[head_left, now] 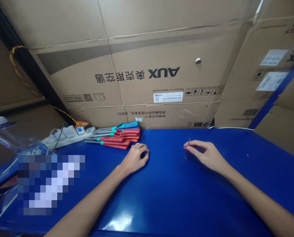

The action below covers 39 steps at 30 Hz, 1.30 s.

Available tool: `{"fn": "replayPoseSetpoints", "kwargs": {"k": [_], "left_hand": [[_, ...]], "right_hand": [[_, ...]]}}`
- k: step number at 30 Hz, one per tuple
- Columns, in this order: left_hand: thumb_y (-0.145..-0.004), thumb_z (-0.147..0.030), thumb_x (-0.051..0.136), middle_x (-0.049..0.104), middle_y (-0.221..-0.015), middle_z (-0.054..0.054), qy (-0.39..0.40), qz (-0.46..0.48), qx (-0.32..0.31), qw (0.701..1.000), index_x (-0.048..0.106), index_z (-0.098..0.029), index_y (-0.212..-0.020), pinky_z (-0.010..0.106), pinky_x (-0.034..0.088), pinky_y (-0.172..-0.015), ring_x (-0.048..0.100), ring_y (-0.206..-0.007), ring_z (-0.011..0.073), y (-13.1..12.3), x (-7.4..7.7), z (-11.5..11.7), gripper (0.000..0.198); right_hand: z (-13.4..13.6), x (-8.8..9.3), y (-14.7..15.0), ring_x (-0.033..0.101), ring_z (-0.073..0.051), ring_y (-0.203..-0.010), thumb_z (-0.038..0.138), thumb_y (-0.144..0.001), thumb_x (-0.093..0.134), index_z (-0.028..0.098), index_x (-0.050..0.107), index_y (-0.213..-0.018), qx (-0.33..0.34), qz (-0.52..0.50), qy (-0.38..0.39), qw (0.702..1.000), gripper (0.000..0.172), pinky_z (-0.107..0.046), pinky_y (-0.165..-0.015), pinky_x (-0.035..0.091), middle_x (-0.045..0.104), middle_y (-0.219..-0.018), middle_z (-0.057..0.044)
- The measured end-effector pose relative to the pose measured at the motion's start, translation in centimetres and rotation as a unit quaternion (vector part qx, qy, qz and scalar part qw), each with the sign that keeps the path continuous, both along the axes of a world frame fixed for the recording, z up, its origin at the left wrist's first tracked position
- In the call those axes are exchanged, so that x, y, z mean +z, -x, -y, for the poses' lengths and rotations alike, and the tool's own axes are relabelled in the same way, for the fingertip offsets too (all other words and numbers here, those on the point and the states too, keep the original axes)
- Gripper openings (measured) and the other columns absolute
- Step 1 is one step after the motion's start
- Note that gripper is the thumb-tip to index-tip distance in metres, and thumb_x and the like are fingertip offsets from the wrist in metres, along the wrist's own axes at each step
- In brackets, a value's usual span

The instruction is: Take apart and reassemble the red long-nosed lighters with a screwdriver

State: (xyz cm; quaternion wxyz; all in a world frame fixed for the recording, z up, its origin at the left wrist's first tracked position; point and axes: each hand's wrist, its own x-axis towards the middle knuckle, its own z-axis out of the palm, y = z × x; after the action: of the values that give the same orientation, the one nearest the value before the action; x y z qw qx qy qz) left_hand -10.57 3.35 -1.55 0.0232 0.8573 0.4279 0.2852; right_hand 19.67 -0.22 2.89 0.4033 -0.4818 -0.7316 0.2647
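Note:
My right hand (207,154) pinches a thin, clear, upright piece (186,156) between thumb and fingers, just above the blue table. The piece looks like a small transparent tube or strip; its exact kind cannot be made out. On the table to the left rests my left hand (136,158), loosely curled, with a gap between thumb and forefinger and nothing visible in it. Right beside its knuckles lies a pile of several long-necked lighters: red ones (116,144) in front and a blue one (127,125) at the back, metal necks pointing left.
Cardboard sheets (137,52) wall off the back of the blue table (161,197). At the left are a white power strip (70,138) with plugs and cables, a clear bottle (13,135) with a white cap, and an orange packet (82,124). A blurred-out patch covers the left front.

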Motion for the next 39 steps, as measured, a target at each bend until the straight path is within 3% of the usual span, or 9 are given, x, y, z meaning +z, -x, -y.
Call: {"fn": "replayPoseSetpoints", "kwargs": {"k": [3, 7, 13, 19, 25, 32, 39], "left_hand": [[-0.083, -0.014, 0.055, 0.070, -0.100, 0.008, -0.003, 0.000, -0.001, 1.000, 0.067, -0.019, -0.086, 0.039, 0.050, -0.087, 0.065, -0.095, 0.0228, 0.0, -0.1, 0.0, 0.013], [-0.083, -0.014, 0.055, 0.070, -0.099, 0.007, -0.006, 0.002, 0.000, 1.000, 0.066, -0.020, -0.086, 0.039, 0.050, -0.087, 0.065, -0.094, 0.0225, 0.0, -0.2, -0.1, 0.013], [-0.084, -0.015, 0.054, 0.070, -0.098, 0.007, -0.010, 0.012, -0.005, 1.000, 0.065, -0.019, -0.085, 0.039, 0.050, -0.087, 0.064, -0.095, 0.0225, 0.0, -0.1, -0.1, 0.012], [-0.084, -0.014, 0.054, 0.071, -0.096, 0.006, -0.013, 0.015, -0.007, 1.000, 0.066, -0.020, -0.083, 0.038, 0.050, -0.086, 0.064, -0.093, 0.0217, 0.0, 0.2, 0.1, 0.013], [-0.083, -0.013, 0.054, 0.071, -0.095, 0.006, -0.017, 0.017, -0.009, 1.000, 0.065, -0.020, -0.083, 0.038, 0.050, -0.085, 0.065, -0.092, 0.0216, -0.1, 0.0, 0.0, 0.013], [-0.084, -0.013, 0.053, 0.071, -0.091, 0.005, -0.035, 0.020, -0.010, 0.999, 0.063, -0.020, -0.082, 0.036, 0.050, -0.084, 0.065, -0.088, 0.0200, -0.1, 0.1, 0.1, 0.013], [-0.085, -0.017, 0.054, 0.072, -0.093, 0.004, -0.069, -0.011, 0.027, 0.997, 0.064, -0.021, -0.087, 0.036, 0.049, -0.086, 0.064, -0.092, 0.0205, -0.1, 0.4, 0.2, 0.011]], "right_hand": [[-0.1, -0.3, 0.1, 0.066, -0.025, -0.087, 0.048, -0.085, 0.058, 0.021, 0.069, -0.080, 0.000, -0.003, -0.018, 1.000, 0.030, -0.038, -0.080, 0.052, 0.072, -0.093, -0.008], [-0.2, -0.6, 0.4, 0.066, -0.025, -0.082, 0.051, -0.076, 0.068, 0.021, 0.063, -0.069, -0.037, -0.017, -0.042, 0.998, 0.032, -0.038, -0.077, 0.052, 0.071, -0.085, -0.008], [-0.2, -0.4, 0.5, 0.068, -0.026, -0.086, 0.055, -0.083, 0.057, 0.020, 0.069, -0.078, -0.031, -0.022, -0.024, 0.999, 0.037, -0.040, -0.082, 0.052, 0.074, -0.090, -0.009], [-0.1, -0.5, 0.4, 0.067, -0.024, -0.079, 0.052, -0.078, 0.066, 0.020, 0.067, -0.074, -0.042, -0.014, -0.031, 0.999, 0.033, -0.038, -0.077, 0.052, 0.073, -0.084, -0.008], [-0.2, -0.5, 0.5, 0.068, -0.027, -0.087, 0.053, -0.083, 0.058, 0.021, 0.071, -0.078, -0.033, -0.011, -0.036, 0.999, 0.035, -0.041, -0.081, 0.051, 0.074, -0.092, -0.009], [-0.3, -1.1, 0.4, 0.067, -0.025, -0.084, 0.050, -0.080, 0.065, 0.021, 0.068, -0.070, -0.047, -0.013, -0.058, 0.997, 0.030, -0.040, -0.080, 0.051, 0.071, -0.087, -0.008], [-0.2, -1.0, 0.4, 0.067, -0.024, -0.085, 0.046, -0.082, 0.064, 0.022, 0.071, -0.079, -0.010, 0.003, -0.053, 0.999, 0.024, -0.038, -0.081, 0.050, 0.072, -0.088, -0.006]]}}
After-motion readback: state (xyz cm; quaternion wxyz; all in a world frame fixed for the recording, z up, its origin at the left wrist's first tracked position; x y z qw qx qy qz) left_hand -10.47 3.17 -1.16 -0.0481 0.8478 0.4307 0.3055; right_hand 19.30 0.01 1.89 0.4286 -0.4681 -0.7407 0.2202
